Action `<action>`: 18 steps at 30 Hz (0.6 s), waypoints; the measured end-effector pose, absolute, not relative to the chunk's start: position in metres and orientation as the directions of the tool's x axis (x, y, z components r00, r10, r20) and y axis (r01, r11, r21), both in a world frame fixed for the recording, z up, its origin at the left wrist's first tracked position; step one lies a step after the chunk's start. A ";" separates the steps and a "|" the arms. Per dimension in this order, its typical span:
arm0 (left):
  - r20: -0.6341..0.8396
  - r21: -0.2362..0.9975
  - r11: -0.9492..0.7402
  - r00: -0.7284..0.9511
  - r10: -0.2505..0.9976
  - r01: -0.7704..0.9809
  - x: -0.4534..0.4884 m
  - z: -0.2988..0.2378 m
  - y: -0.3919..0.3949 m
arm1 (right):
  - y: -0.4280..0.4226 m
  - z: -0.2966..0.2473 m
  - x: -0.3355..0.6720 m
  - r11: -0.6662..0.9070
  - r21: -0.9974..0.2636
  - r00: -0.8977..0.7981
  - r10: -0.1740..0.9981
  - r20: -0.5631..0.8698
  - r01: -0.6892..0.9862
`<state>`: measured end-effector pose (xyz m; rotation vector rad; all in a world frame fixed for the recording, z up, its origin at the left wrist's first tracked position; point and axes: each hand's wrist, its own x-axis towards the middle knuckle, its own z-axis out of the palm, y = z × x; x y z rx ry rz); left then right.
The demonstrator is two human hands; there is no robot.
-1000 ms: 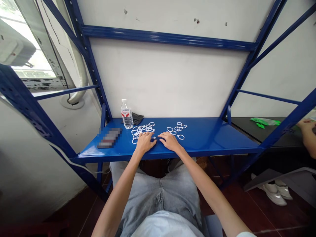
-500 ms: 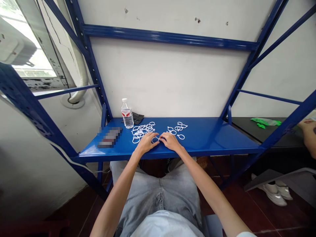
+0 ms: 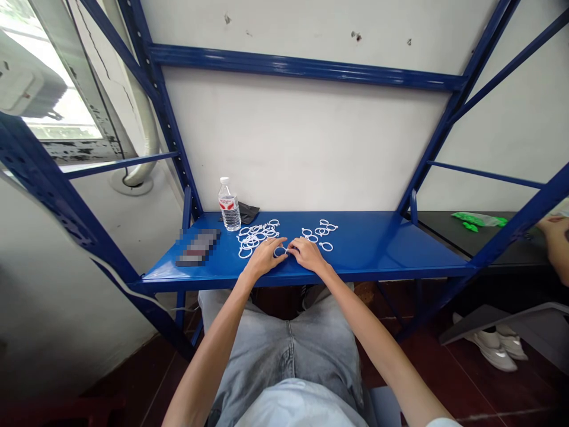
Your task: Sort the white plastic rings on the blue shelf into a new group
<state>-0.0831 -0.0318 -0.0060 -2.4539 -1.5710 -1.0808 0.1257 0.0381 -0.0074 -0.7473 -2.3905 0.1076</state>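
Near the front edge of the blue shelf, a white plastic ring (image 3: 280, 251) lies between my two hands. My left hand (image 3: 265, 255) curves around its left side, with thumb and fingers gripping it. On the right side, my right hand (image 3: 306, 254) pinches the ring's edge near its small knobbed end; the fingertips partly hide that spot. Just behind my left hand is a heap of similar white rings (image 3: 252, 238), overlapping each other. A looser group of rings (image 3: 320, 230) lies behind my right hand, with a single ring (image 3: 326, 247) beside it.
The blue shelf (image 3: 377, 249) carries a water bottle (image 3: 229, 206), a black bag (image 3: 248, 212) and a blurred dark flat object (image 3: 198, 247) at left. Blue metal posts (image 3: 438, 130) frame it. At right, another person's hand (image 3: 558, 243) is near green items (image 3: 478, 220) on a black table.
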 end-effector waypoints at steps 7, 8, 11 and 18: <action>0.698 0.218 -0.135 -0.057 0.714 0.967 -0.076 -0.002 -0.037 | 0.038 -0.001 0.128 0.544 -0.504 -0.060 0.717 0.695 0.671; 0.692 0.220 -0.055 -0.116 0.713 0.974 -0.075 -0.003 -0.037 | 0.039 -0.002 0.129 0.505 -0.544 0.018 0.722 0.692 0.670; 0.615 0.194 0.065 -0.173 0.769 0.979 -0.077 -0.005 -0.034 | 0.041 -0.003 0.131 0.486 -0.579 0.067 0.726 0.685 0.655; 0.541 0.231 -0.149 0.000 0.841 0.962 -0.086 -0.009 -0.026 | 0.036 -0.001 0.127 0.682 -0.441 -0.262 0.672 0.692 0.584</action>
